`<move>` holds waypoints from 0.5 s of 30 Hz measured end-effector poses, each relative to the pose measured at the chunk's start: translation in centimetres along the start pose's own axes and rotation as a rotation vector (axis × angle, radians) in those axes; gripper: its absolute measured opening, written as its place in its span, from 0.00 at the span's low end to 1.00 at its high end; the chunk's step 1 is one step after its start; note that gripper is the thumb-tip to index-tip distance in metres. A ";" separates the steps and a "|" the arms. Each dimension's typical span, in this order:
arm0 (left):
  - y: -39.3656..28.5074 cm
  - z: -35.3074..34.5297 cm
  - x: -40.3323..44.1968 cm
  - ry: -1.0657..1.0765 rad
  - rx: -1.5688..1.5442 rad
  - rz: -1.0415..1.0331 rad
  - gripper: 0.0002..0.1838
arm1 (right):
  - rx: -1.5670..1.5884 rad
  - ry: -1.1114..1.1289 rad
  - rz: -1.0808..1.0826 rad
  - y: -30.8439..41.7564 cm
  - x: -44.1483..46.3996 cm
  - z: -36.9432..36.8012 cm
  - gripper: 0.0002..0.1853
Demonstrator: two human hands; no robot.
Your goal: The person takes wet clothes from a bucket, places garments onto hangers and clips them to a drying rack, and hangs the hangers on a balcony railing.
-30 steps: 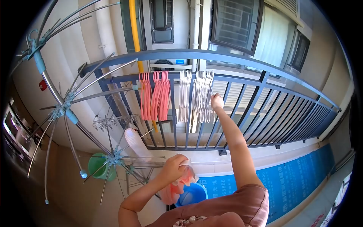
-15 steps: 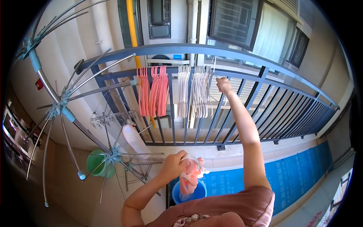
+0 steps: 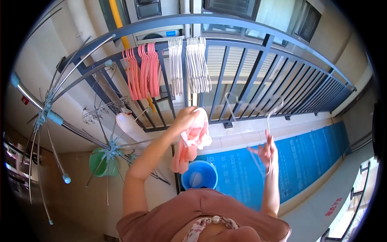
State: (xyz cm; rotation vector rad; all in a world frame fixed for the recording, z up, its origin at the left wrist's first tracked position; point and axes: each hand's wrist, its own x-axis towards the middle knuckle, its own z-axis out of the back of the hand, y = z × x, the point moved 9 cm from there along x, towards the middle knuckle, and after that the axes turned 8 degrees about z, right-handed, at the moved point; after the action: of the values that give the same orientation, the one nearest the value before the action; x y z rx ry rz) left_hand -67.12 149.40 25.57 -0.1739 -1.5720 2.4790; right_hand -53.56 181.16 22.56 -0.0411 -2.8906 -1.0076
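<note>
- Down and away from the railing has come the white hanger, now right of centre in the frame, and the pink and white cloth has been raised to the middle, above the blue bucket.
- That hanger stands hook uppermost in the right hand; thumb and fingers hold it loosely, some fingers spread, and blur hides the exact grip.
- The cloth hangs bunched from the left hand, whose fingers are closed on its upper edge.
- Below the cloth, the bucket sits at lower centre, beside the blue floor sheet that runs to the right.
- On the railing's lower bar, at upper centre, hang a row of white hangers in two bunches and, left of them, pink hangers.
- A metal rack with thin arms fills the left side.
- At lower left, a green bucket stands partly behind the rack's arms.
</note>
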 end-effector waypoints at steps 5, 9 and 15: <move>-2.8 -0.6 2.0 0.013 0.146 -0.243 0.15 | 0.178 0.133 0.046 -1.9 -11.8 -0.1 0.20; -5.2 -2.2 2.5 0.145 0.195 -0.297 0.13 | 0.062 0.174 -0.007 -3.2 -14.2 -3.3 0.19; -8.0 -5.0 1.6 0.222 0.207 -0.388 0.21 | -0.210 -0.051 -0.166 -6.7 -10.2 -4.7 0.21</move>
State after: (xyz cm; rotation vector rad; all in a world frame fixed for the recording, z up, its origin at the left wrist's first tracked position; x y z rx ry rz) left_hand -66.82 157.49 30.71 -0.0967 -1.1294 2.2105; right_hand -43.47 173.01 21.26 0.1659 -2.8592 -1.3539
